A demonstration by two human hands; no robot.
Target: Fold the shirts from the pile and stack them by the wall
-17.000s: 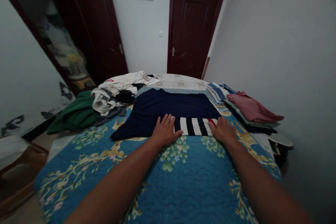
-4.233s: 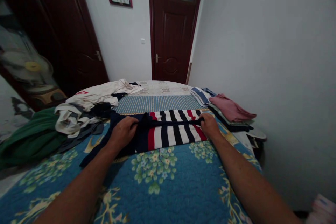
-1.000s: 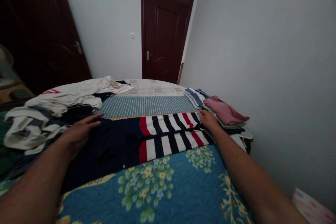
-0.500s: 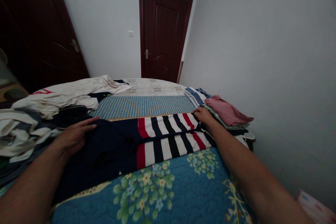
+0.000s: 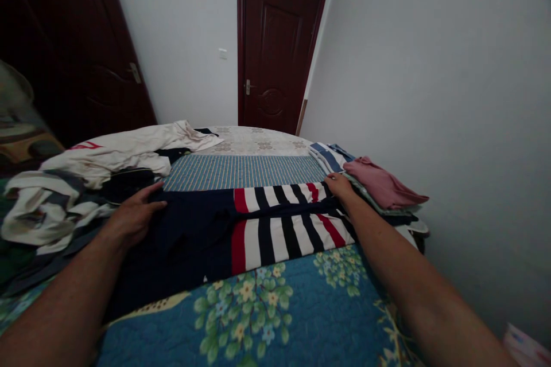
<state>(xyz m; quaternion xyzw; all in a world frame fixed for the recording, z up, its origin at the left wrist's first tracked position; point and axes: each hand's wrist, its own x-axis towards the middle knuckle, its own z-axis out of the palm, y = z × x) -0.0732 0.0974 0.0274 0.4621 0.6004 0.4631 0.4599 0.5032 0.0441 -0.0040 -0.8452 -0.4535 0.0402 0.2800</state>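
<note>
A navy shirt (image 5: 185,235) with red, white and dark bands lies lengthwise across the blue floral quilt (image 5: 318,321), its far side folded inward. My left hand (image 5: 135,215) rests at the plain navy end, index finger and thumb stretched apart against the cloth; its other fingers are partly hidden. At the striped end, my right hand (image 5: 339,186) pinches the far corner of the shirt, fingers closed on the fabric.
On the left lies a heap of loose clothes, with a white garment (image 5: 142,143) on top. Folded clothes, including a pink one (image 5: 383,180), are stacked at the right by the wall. A patterned cover (image 5: 253,140) lies at the far end, before a dark red door (image 5: 275,40).
The whole view has shifted slightly, so things appear farther right. My left thumb and index finger are spread wider apart. My right hand keeps its grip on the shirt's corner.
</note>
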